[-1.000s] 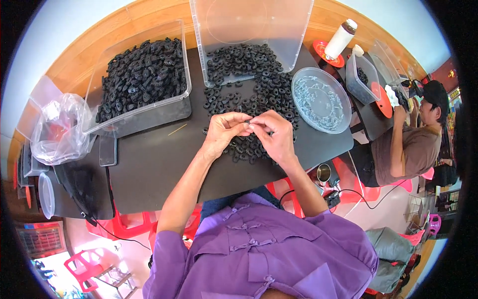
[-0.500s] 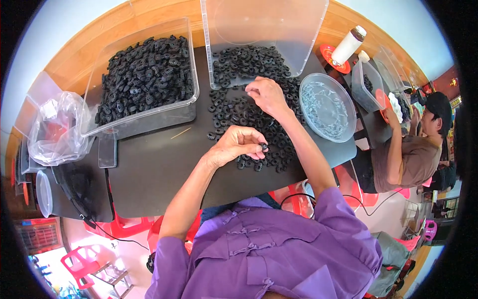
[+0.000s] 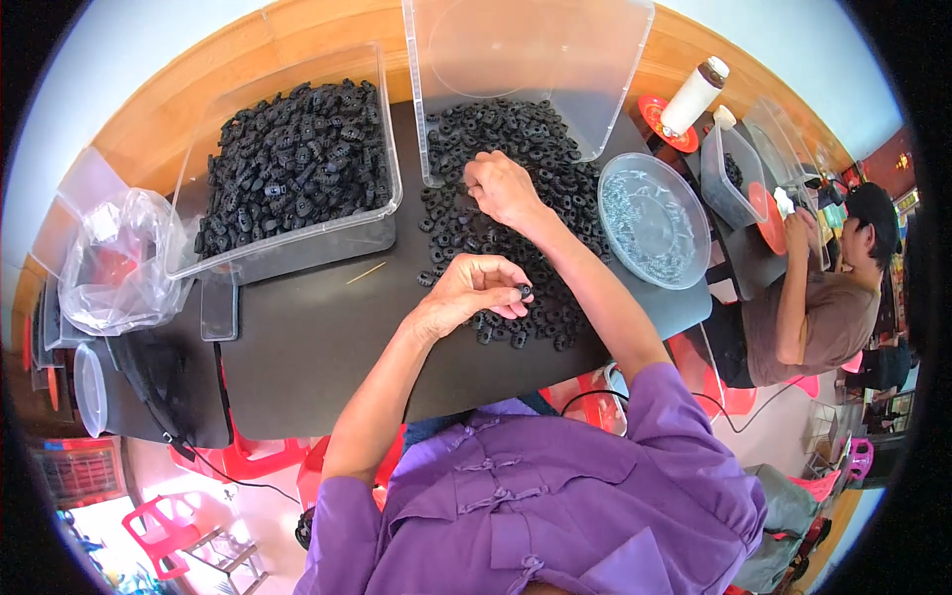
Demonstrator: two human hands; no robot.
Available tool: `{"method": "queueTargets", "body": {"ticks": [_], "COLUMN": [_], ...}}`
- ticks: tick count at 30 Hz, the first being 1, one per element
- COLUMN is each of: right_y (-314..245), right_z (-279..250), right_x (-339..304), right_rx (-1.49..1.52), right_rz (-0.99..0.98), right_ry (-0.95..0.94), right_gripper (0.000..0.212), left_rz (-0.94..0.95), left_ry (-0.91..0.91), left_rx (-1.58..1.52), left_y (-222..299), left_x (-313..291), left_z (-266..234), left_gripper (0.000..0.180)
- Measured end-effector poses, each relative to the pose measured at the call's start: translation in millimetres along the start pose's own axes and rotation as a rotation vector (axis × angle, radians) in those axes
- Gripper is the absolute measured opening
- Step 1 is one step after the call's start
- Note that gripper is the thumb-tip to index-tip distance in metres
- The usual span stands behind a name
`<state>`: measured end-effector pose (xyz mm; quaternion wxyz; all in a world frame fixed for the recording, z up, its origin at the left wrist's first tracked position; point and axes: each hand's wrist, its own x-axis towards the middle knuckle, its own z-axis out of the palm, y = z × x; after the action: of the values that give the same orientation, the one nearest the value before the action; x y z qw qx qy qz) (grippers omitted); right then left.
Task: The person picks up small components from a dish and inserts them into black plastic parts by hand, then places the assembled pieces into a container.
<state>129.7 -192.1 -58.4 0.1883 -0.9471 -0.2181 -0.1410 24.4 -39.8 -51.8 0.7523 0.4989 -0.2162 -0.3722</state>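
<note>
My left hand (image 3: pixel 466 296) pinches a small round black plastic part (image 3: pixel 524 292) between thumb and fingertips, above the near side of a heap. The heap of similar black ring-like parts (image 3: pixel 540 317) spreads over the dark table and back into a clear plastic bin (image 3: pixel 531 50) lying on its side. Over the far part of this heap, my right hand (image 3: pixel 504 190) has its fingers closed together. Whatever its fingertips may hold is too small to make out.
A clear tub (image 3: pixel 387 223) full of black parts stands at left, beside a plastic bag (image 3: pixel 119 268) and a phone (image 3: pixel 219 309). A round tray (image 3: pixel 654 223) with tiny clear pieces lies right. A thin stick (image 3: pixel 366 273) rests on the table. Another person (image 3: pixel 818 297) sits far right.
My right hand has moved left over the heap, its fingers still closed. My left hand stays almost in place with the black part. The whole view has shifted slightly.
</note>
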Motion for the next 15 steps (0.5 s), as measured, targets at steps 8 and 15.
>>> {"method": "queueTargets", "body": {"ticks": [8,15], "right_y": [-2.8,0.6], "right_z": [-1.3,-12.0], "right_x": [1.0,2.4], "right_rx": [0.04,0.044], "right_rz": [0.047,0.105], "right_ry": [0.032,-0.037], "right_gripper": [0.014,0.014], "left_rz": [0.009,0.005], "left_ry": [0.0,0.009], "left_rx": [-0.008,-0.011], "left_y": [-2.1,-0.7], "left_x": [0.5,0.6], "left_z": [-1.8,-0.8], "left_gripper": [0.016,0.015]}}
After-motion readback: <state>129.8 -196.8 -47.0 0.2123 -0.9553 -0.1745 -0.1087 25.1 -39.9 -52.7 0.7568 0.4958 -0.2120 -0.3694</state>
